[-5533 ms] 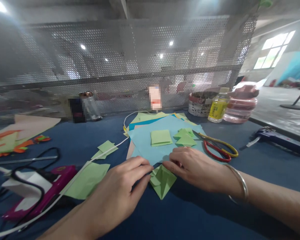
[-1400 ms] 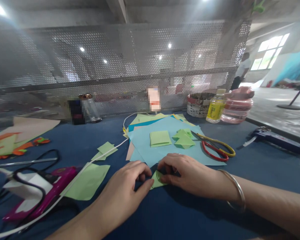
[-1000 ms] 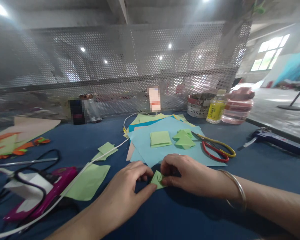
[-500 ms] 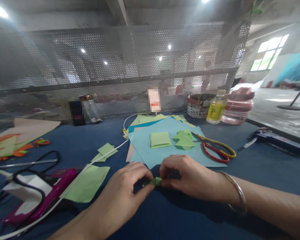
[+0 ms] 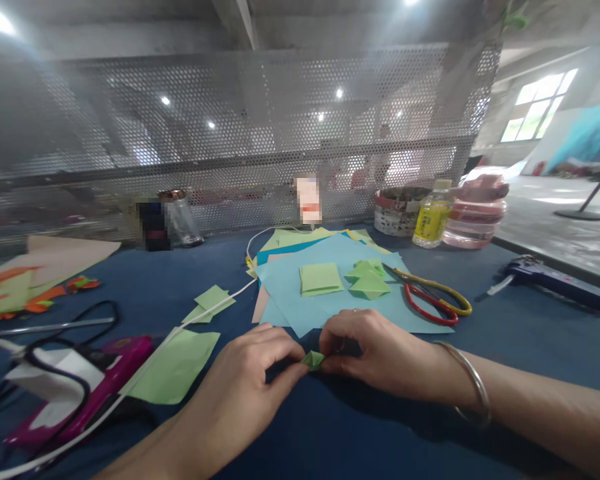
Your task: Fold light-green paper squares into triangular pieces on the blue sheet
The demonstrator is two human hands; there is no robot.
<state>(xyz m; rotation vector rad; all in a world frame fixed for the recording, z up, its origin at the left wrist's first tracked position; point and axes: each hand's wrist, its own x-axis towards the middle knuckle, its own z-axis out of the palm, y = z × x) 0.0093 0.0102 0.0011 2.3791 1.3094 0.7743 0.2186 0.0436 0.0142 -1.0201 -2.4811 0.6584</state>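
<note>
A small folded piece of green paper (image 5: 313, 361) is pinched between both hands, low over the dark blue table. My left hand (image 5: 263, 363) grips its left end between thumb and fingers. At the other end, my right hand (image 5: 363, 347), with a metal bangle on the wrist, holds it the same way. The fingertips hide part of the paper. Just beyond the hands, light blue sheets (image 5: 285, 283) carry a stack of green paper squares (image 5: 321, 279) and several folded green pieces (image 5: 370, 285). Scissors (image 5: 433, 293) with red and yellow handles lie at the sheets' right edge.
Left are loose green sheets (image 5: 177, 367), a white cable (image 5: 165, 347) and a magenta power strip (image 5: 75, 407). A dark blue tool (image 5: 560, 280) lies right. A yellow-labelled bottle (image 5: 433, 217), a pink bottle (image 5: 475, 213) and a basket (image 5: 397, 217) stand behind, before a perforated metal screen (image 5: 260, 133).
The folded green paper has shifted slightly in the fingers: less of it shows beneath the left hand, and a pointed fold is clearer between the fingertips. Both hands stay nearly in place.
</note>
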